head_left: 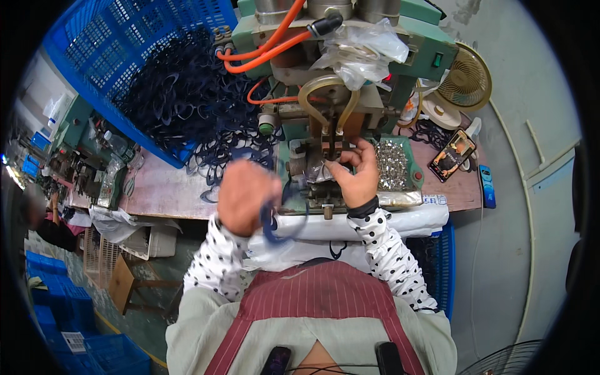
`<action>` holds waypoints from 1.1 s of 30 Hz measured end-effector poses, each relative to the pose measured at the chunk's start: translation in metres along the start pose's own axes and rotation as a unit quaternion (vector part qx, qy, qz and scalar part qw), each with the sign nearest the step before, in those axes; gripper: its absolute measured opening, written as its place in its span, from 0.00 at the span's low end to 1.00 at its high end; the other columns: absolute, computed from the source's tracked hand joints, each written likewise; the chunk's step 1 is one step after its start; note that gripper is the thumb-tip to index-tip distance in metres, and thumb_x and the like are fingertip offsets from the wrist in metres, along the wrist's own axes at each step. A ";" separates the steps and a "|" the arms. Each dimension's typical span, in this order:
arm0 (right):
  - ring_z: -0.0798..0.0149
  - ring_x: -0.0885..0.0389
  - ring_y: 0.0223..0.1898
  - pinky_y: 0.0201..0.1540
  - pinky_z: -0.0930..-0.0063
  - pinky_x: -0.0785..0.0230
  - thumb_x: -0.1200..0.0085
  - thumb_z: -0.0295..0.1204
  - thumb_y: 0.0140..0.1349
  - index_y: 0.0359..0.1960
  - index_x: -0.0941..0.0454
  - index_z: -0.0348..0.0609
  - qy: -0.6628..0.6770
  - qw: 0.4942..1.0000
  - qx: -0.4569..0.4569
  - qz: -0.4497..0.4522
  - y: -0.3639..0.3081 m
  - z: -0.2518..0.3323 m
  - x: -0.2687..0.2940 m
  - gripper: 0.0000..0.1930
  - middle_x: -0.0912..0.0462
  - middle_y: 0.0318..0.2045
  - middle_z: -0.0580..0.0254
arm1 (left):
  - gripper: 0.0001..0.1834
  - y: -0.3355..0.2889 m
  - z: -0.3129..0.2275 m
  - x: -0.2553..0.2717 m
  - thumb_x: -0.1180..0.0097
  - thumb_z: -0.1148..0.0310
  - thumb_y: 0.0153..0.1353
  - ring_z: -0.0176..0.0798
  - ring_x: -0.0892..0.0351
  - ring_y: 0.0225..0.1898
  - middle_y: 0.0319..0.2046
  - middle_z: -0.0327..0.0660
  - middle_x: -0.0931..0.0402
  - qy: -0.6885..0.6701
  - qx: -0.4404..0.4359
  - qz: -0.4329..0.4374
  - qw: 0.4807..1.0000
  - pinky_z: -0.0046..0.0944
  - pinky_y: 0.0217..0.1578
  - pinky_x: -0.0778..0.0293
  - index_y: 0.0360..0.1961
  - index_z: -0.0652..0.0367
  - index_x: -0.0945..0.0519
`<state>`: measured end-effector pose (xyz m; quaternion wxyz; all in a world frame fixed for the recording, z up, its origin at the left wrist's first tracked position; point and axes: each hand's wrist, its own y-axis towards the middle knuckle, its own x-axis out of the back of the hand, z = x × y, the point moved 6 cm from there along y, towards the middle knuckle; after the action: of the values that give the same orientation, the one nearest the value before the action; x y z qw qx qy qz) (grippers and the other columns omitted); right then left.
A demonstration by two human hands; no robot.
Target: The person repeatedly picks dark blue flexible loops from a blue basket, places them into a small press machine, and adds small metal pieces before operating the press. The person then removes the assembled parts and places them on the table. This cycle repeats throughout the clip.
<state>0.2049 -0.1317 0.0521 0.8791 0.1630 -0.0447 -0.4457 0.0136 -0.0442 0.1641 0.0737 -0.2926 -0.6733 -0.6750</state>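
From where I stand, the piece being handled is a dark-blue strap (269, 226), thin and flat, curving into a loose loop that dangles just right of the left hand (247, 197), above the table's front edge and the white plastic sheeting (381, 225). It's blurred, so its edges smear; the lower bend looks solid navy, while the right side thins to a faint, almost see-through arc. Another smear of the same blue shows above the knuckles, though I can't tell whether it belongs to the same piece. The left hand is blurred too, its fingers curled in, apparently around the strap. The right hand (357, 178) is at the green press (425, 47), thumb and forefinger spread slightly beside the tooling under the clear hoses (347, 115); I can't tell whether they pinch anything. Just beside that hand, a green tray (414, 164) holds shiny small metal pieces (390, 165). Similar dark loops (181, 94) heap tangled in the blue basket (94, 81) and spill onto the pinkish table (165, 184).
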 end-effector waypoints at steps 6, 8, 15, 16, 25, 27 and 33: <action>0.71 0.21 0.38 0.44 0.78 0.30 0.41 0.21 0.56 0.52 0.33 0.35 -0.011 0.999 0.042 -0.015 0.010 0.000 0.029 0.22 0.18 0.34 0.60 | 0.18 -0.034 -0.036 -0.059 0.35 0.71 0.51 0.48 0.20 0.48 0.47 0.49 0.21 -0.193 -0.081 0.097 0.973 0.49 0.51 0.24 0.44 0.67 0.21; 0.72 0.21 0.37 0.43 0.79 0.30 0.42 0.21 0.57 0.52 0.31 0.36 -0.033 0.998 0.026 -0.048 0.014 -0.009 0.055 0.20 0.18 0.34 0.62 | 0.15 -0.034 -0.029 -0.083 0.36 0.72 0.51 0.48 0.20 0.48 0.47 0.49 0.21 -0.202 -0.067 0.070 0.975 0.50 0.52 0.24 0.40 0.67 0.20; 0.78 0.24 0.31 0.34 0.83 0.32 0.43 0.22 0.60 0.47 0.25 0.37 -0.093 0.987 0.010 -0.130 0.015 -0.048 0.128 0.13 0.18 0.32 0.65 | 0.21 -0.044 -0.028 -0.100 0.36 0.73 0.50 0.47 0.19 0.45 0.47 0.51 0.21 -0.101 -0.052 0.066 0.991 0.49 0.51 0.23 0.47 0.66 0.21; 0.77 0.24 0.31 0.34 0.82 0.32 0.43 0.23 0.60 0.47 0.24 0.37 -0.119 0.982 0.024 -0.142 0.016 -0.048 0.134 0.13 0.18 0.32 0.64 | 0.20 -0.043 -0.029 -0.100 0.36 0.74 0.50 0.47 0.19 0.45 0.47 0.51 0.21 -0.101 -0.053 0.063 0.992 0.48 0.51 0.23 0.47 0.66 0.21; 0.57 0.20 0.33 0.39 0.67 0.28 0.40 0.27 0.54 0.42 0.20 0.42 -0.340 0.929 -0.047 -0.138 0.017 -0.092 0.170 0.12 0.17 0.33 0.57 | 0.20 -0.040 -0.022 -0.097 0.40 0.79 0.48 0.45 0.16 0.43 0.45 0.52 0.19 -0.135 -0.028 0.044 0.990 0.45 0.51 0.23 0.46 0.66 0.20; 0.54 0.21 0.38 0.44 0.62 0.30 0.37 0.30 0.52 0.41 0.20 0.43 -0.448 0.886 0.071 -0.093 0.017 -0.078 0.157 0.14 0.18 0.36 0.57 | 0.21 -0.041 -0.021 -0.098 0.39 0.79 0.48 0.45 0.16 0.43 0.45 0.52 0.19 -0.136 -0.030 0.053 0.989 0.46 0.51 0.23 0.46 0.66 0.20; 0.51 0.30 0.52 0.53 0.54 0.40 0.34 0.33 0.46 0.28 0.19 0.46 -0.572 0.812 0.110 -0.042 0.011 -0.077 0.136 0.09 0.23 0.48 0.57 | 0.20 -0.040 -0.022 -0.100 0.38 0.77 0.51 0.48 0.18 0.45 0.45 0.50 0.20 -0.143 -0.027 0.041 0.989 0.47 0.52 0.24 0.48 0.65 0.21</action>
<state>0.3122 -0.2156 -0.0257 0.6512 -0.0241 -0.5815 -0.4871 0.0690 -0.0915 0.0821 -0.0031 -0.4153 -0.6458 -0.6407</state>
